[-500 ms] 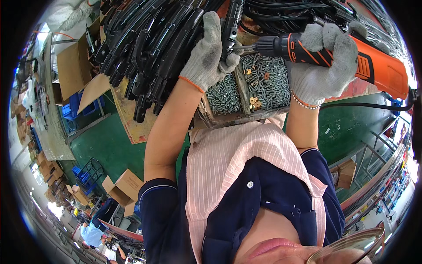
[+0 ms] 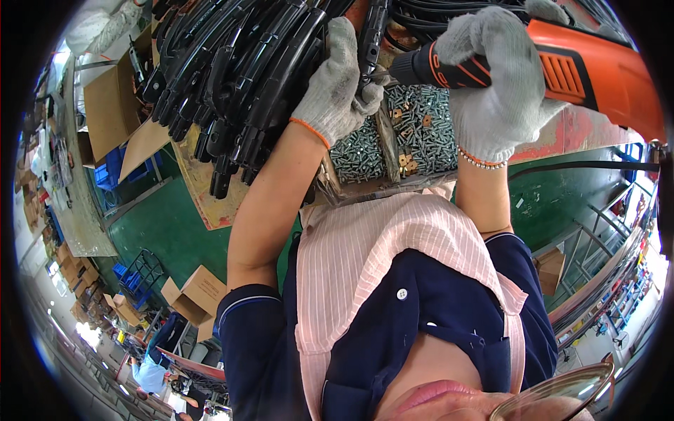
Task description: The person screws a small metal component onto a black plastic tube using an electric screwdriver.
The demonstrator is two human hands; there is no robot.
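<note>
Gloved in grey knit, my left hand (image 2: 334,90) is closed around the lower end of a long black part (image 2: 373,36), thumb pointing up along its side. My right hand (image 2: 497,88), also gloved, grips an orange and black electric screwdriver (image 2: 597,67) held roughly level. Its bit points left and meets the black part's end beside my left fingers; the exact contact is too small to make out. Just below lies a divided wooden tray (image 2: 387,137) filled with small silvery screws (image 2: 428,144) and a few copper-coloured pieces (image 2: 407,164).
A heap of similar black parts (image 2: 263,91) covers the bench left of my hand. Black cables (image 2: 428,21) lie behind the tray. The screwdriver's cord (image 2: 583,166) runs along the right. Cardboard boxes (image 2: 200,295) stand on the green floor at left; a person (image 2: 149,372) is farther off.
My right hand and the screwdriver have shifted slightly left and up, and the screwdriver has tilted, its rear swinging nearer. My left hand keeps its grip on the black part.
</note>
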